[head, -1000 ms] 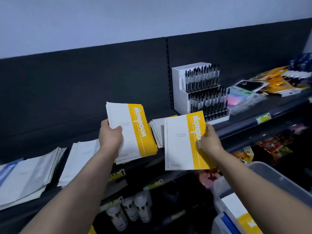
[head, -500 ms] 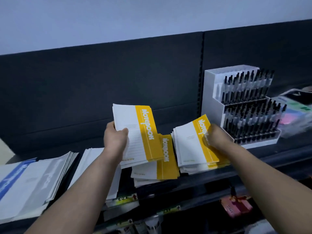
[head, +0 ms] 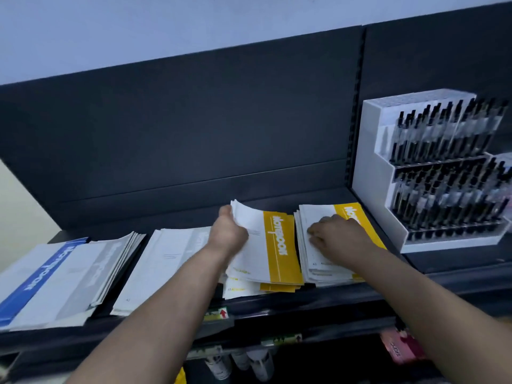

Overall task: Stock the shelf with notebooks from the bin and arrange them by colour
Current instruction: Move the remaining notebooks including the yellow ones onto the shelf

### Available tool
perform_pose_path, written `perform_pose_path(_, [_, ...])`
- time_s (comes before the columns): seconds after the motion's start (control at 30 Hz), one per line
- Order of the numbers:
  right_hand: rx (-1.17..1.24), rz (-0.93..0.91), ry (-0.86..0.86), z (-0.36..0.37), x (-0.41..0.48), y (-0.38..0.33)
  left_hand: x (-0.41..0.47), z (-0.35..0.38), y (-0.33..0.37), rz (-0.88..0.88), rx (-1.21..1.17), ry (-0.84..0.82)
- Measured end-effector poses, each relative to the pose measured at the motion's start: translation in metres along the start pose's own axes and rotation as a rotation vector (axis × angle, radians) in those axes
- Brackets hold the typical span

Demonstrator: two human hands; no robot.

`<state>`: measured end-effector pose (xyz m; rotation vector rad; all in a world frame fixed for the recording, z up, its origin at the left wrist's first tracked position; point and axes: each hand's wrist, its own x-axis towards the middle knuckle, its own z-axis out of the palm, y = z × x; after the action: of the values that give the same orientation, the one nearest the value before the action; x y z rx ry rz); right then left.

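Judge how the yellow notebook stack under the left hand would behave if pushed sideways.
The yellow notebook stack already lies fanned and uneven, so the thin books would likely slide over one another rather than move together. The far corner curls up at the left hand, which suggests floppy covers. The covers look smooth, probably slippery.

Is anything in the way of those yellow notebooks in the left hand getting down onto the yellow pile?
Nothing visible is. The left hand holds its yellow notebooks right over the yellow pile on the shelf, their lower edge already resting on it. The right hand presses a separate pile beside.
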<state>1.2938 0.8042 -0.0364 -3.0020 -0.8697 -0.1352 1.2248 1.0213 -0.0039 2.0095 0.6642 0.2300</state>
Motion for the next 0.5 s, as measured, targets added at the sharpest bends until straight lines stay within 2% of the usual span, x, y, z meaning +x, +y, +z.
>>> perform_pose_path(0.17, [-0.008,0.052,-0.064,0.000,-0.006,-0.009,-0.001,0.013,-0.012,0.058,0.513,0.023])
perform_pose_path(0.27, [-0.024,0.088,-0.007,-0.006,-0.010,-0.019,-0.003,0.011,-0.011,0.180,0.721,0.094])
perform_pose_path(0.37, [-0.042,0.126,0.075,-0.009,-0.023,-0.030,-0.007,0.005,-0.005,0.311,0.765,0.072])
perform_pose_path(0.5, [-0.082,0.188,0.078,-0.010,-0.048,-0.044,-0.017,0.004,0.002,0.461,0.747,-0.006])
